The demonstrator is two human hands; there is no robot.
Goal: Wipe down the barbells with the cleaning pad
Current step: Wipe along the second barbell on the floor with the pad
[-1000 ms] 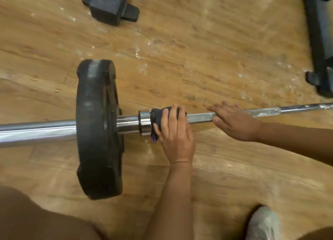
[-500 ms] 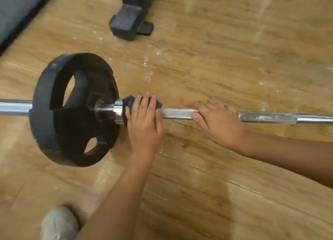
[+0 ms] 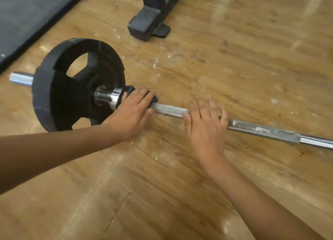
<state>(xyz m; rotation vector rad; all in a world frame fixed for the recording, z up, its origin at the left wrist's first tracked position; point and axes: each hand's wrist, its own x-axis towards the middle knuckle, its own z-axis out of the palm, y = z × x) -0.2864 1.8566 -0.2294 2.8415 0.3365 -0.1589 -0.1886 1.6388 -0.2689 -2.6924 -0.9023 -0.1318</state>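
1. The barbell [image 3: 169,111] lies on the wooden floor [image 3: 234,59], with a black weight plate [image 3: 59,99] on its sleeve.
2. The left hand [image 3: 129,113] lays straight fingers over the dark cleaning pad [image 3: 130,90], pressing it onto the shaft right against the chrome collar [image 3: 115,97].
3. The right hand [image 3: 205,128] rests on the knurled shaft, fingers spread and uncurled, near the left.
4. Compared with half a second ago, both hands sit at the same spots on the bar — but the left forearm now enters from the left edge, and the shoe is out of view.

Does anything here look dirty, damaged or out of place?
Yes. The barbell shaft beyond the right hand carries white, flaky patches, while the sleeve by the weight plate shines clean. The wooden floor shows white scuffs near the rack foot.
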